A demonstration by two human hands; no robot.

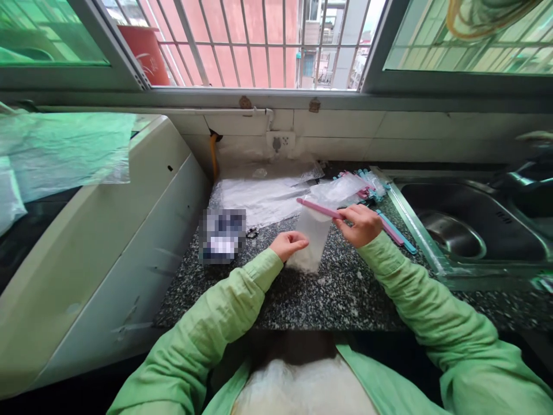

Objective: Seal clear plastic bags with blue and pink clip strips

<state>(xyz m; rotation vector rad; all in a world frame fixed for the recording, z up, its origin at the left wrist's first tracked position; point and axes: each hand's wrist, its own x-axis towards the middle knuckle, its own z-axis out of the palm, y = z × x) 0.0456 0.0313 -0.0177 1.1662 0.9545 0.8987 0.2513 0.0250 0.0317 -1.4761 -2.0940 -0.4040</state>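
In my right hand (360,225) is a slim pink plastic stick (317,208), gripped near its right end and pointing left. It lies across the top of a small clear plastic bag (313,239), which hangs over the counter. My left hand (291,244) is closed, thumb against fingers, at the bag's left edge. Beside my right wrist, a pink stick (392,231) and a blue stick (400,233) lie on the counter. More pink and blue pieces (367,181) are heaped behind, partly under clear plastic.
Clear plastic sheets (259,196) spread over the back of the speckled counter (345,300). A blurred-out object (222,236) lies left, with a small dark ring-like item (252,232) beside it. A metal sink (470,225) borders the right; a large pale appliance (142,242) stands left.
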